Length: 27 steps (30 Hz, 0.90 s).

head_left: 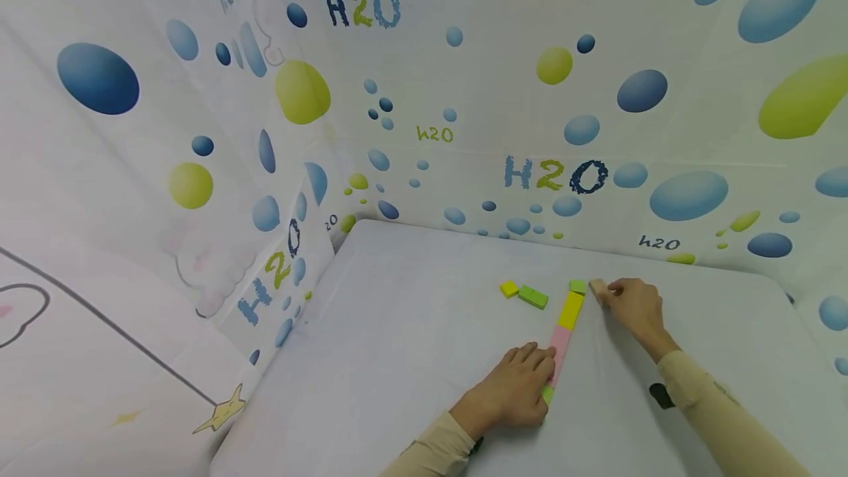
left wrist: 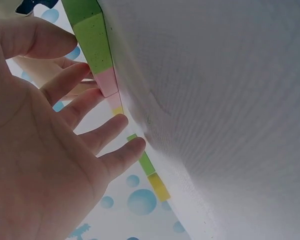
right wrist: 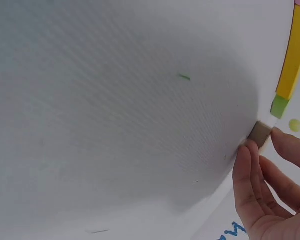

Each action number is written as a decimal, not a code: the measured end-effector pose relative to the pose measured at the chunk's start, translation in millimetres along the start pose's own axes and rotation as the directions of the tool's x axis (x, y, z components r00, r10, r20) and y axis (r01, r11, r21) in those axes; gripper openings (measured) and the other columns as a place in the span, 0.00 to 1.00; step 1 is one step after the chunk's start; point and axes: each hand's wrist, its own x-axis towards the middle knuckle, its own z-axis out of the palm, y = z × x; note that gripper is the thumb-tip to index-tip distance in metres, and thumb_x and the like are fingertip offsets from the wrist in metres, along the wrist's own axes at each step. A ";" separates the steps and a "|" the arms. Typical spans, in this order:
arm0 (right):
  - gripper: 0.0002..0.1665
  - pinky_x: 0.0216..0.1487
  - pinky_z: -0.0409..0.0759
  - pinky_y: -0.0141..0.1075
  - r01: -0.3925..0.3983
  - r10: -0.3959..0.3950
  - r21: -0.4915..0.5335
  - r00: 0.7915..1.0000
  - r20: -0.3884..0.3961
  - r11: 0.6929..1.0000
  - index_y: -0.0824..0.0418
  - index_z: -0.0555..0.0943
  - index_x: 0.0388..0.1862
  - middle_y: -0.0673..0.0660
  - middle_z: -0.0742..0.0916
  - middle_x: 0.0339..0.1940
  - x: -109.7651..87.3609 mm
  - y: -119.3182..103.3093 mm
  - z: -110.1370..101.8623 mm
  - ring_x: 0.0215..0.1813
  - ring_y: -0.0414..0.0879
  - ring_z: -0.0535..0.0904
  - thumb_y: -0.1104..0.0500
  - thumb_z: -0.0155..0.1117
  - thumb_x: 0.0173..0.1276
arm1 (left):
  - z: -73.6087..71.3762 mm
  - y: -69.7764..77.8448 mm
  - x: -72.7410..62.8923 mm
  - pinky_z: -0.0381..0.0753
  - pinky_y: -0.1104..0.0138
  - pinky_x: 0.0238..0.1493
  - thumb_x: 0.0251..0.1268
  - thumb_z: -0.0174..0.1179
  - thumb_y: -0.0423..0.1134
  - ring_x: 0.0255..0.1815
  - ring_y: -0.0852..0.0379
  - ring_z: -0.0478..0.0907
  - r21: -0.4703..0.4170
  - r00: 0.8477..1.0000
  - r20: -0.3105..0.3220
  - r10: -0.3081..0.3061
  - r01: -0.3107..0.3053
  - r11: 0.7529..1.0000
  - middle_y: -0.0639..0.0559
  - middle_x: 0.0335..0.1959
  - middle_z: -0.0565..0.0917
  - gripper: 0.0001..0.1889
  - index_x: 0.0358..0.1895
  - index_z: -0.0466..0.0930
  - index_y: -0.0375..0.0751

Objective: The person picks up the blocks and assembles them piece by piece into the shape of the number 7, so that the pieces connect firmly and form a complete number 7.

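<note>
A row of flat blocks lies on the white table [head_left: 411,330]: a small green block [head_left: 578,286], a yellow block [head_left: 570,310], a pink block [head_left: 559,348] and a green end block [head_left: 547,394]. My left hand [head_left: 538,363] lies flat beside the row, its straight fingers [left wrist: 85,102] touching the pink block [left wrist: 106,80] next to the green end block [left wrist: 92,35]. My right hand [head_left: 608,291] pinches a small tan block [head_left: 598,287] on the table, right beside the small green block. In the right wrist view the tan block [right wrist: 260,134] sits between thumb and forefinger.
A loose yellow cube [head_left: 509,288] and a loose green block [head_left: 533,297] lie left of the row's far end. Bubble-printed cloth walls [head_left: 530,131] close the table at the back and left. The table's left edge [head_left: 285,359] drops off.
</note>
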 end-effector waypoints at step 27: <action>0.22 0.47 0.76 0.50 -0.213 0.230 0.205 0.971 -0.059 0.955 0.72 0.88 0.51 0.71 0.89 0.50 17.6 0.6 9.6 0.55 0.67 0.81 0.53 0.72 0.72 | 0.3 -0.1 -1.2 0.67 0.53 0.74 0.69 0.52 0.42 0.81 0.49 0.60 -0.005 1.000 0.014 -0.010 0.010 1.000 0.55 0.81 0.63 0.13 0.54 0.70 0.53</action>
